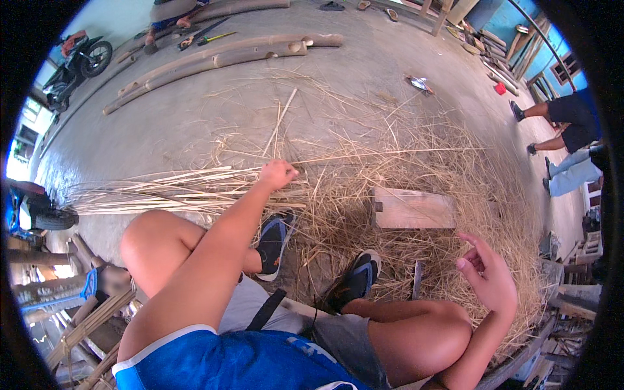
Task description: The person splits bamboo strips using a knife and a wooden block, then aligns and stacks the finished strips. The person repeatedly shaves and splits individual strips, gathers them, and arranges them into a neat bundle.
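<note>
The left hand (279,174) was reached out ahead of the body, fingers curled in together rather than spread; whether they pinched a strip could not be told. A long thin bamboo strip (390,154) ran from beside the fingertips off to the right, its long axis nearly crosswise to the person. The bundle of split bamboo strips (169,192) lay to the left of that hand and a little nearer the body, also crosswise, its right-hand ends just under the wrist. The left hand was much the nearer of the two to it.

The right hand (486,273) was well apart from the bundle, raised by the right knee, its fingers loosely bent and parted, with nothing visible in its grasp. The rectangular wooden block (415,209) lay ahead of it and to its left, apart from the fingers, on the bamboo shavings (494,195). A knife blade (416,279) showed between that hand and the right sandal (364,276).

Farther out, holed bamboo poles (214,68) lay across the concrete floor (364,84), beyond the left hand.
</note>
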`<state>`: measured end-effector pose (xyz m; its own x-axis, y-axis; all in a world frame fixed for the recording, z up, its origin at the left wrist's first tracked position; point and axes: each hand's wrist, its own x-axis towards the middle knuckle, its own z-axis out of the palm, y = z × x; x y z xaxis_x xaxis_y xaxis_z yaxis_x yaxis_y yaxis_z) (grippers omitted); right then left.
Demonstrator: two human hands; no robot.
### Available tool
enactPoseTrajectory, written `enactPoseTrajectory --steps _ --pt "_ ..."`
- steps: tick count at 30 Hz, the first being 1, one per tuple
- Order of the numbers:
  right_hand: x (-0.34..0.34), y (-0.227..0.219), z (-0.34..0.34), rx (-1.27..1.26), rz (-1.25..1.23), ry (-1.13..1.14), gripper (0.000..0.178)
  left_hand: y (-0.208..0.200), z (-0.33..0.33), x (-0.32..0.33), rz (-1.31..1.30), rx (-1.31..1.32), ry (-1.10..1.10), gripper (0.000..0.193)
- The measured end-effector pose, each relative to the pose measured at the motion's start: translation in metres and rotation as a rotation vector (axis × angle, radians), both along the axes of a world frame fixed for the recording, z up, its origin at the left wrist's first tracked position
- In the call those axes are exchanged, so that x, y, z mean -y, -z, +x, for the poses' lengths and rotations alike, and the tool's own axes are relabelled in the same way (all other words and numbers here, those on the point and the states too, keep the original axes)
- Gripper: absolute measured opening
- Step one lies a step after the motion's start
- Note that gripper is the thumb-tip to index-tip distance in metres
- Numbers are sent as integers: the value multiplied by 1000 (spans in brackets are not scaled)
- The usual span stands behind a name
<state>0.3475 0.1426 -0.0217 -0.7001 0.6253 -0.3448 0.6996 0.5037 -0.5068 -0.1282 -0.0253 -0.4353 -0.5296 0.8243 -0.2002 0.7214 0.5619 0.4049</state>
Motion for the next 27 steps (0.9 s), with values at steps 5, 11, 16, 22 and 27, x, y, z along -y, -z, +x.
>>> enactPoseTrajectory --steps 5,11,16,22,27 --pt "0 2 3 -28 3 -11 49 6 -19 16 -301 -192 -182 32" --pt "-1 0 6 -11 -9 -24 47 -17 -31 19 -157 -283 -77 36" --pt "-1 0 7 -1 39 -25 48 -72 -41 -5 185 -431 -56 44" --pt "2 -2 5 -51 65 -64 48 -145 -54 -46 50 -237 -44 50" --pt "5 -6 2 -65 106 -95 48 -201 -49 -71 94 -96 34 58"
